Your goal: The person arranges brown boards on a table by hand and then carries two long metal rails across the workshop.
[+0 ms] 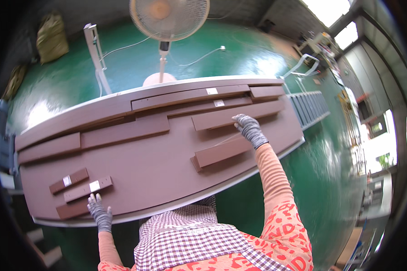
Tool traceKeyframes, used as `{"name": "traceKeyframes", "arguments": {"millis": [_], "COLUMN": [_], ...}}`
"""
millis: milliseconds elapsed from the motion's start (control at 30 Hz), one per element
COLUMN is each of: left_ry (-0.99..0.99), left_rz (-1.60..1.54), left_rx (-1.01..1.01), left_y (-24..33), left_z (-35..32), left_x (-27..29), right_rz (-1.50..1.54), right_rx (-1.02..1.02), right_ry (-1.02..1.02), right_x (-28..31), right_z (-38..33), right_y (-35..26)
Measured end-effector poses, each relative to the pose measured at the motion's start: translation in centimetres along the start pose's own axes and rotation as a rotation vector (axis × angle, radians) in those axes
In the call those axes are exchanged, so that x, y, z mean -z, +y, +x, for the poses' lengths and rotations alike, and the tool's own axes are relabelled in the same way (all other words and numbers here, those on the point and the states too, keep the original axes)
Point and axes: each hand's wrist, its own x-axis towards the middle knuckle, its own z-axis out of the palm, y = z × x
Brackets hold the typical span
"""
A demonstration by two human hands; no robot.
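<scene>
My right hand (pixel 249 129), in a grey knitted glove with bare fingertips, is closed over the near edge of a long brown board (pixel 217 119). Part of that board is hidden under the fingers. My left hand (pixel 100 211), gloved the same way, has its fingers and thumb spread. It rests at the near left of the table, by a short brown board with a white label (pixel 88 189) and an unlabelled short board (pixel 72 209). Another labelled short piece (pixel 69 180) lies just beyond. Closer to me than the right hand's board is another brown board (pixel 224 150), lying over a further piece.
The brown-topped table (pixel 153 185) has a pale rim. Several long brown boards (pixel 122 133) line its far side. Behind it stand a pedestal fan (pixel 169 18) and a white upright frame (pixel 96 58). A grey slatted rack (pixel 308 108) adjoins the right end. Cords cross the green floor.
</scene>
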Motion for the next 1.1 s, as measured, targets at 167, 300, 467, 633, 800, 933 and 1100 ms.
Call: {"name": "traceKeyframes", "arguments": {"millis": [167,300,467,633,800,933,1100], "left_ry": [-0.044,-0.238,-0.277,-0.332,-0.224,-0.244,-0.238], "left_rz": [-0.066,-0.105,-0.267,-0.397,-0.489,-0.52,-0.598], "left_rx": [0.168,0.368,0.606,0.789,0.814,0.781,0.822], "left_y": [12.6,20.7,28.8,33.5,35.9,37.0,37.1], "left_z": [-10.3,-20.0,-28.9,-32.4,-31.3,-31.6,-31.6], "left_x": [-4.1,-8.3,-7.5,-7.9,-8.6,-9.2,-9.3], "right_rz": [-0.111,0.034,0.034,-0.191,-0.265,-0.201,-0.06], "right_rx": [0.121,0.334,0.355,0.351,0.499,0.495,0.562], "right_ry": [-0.256,-0.24,-0.372,-0.418,-0.428,-0.41,-0.468], "right_x": [-4.0,-10.4,-15.2,-15.3,-13.2,-12.1,-12.5], "right_z": [10.8,15.6,19.4,20.5,20.5,20.0,20.4], "right_y": [7.3,11.6,14.1,14.3,14.8,14.8,16.3]}}
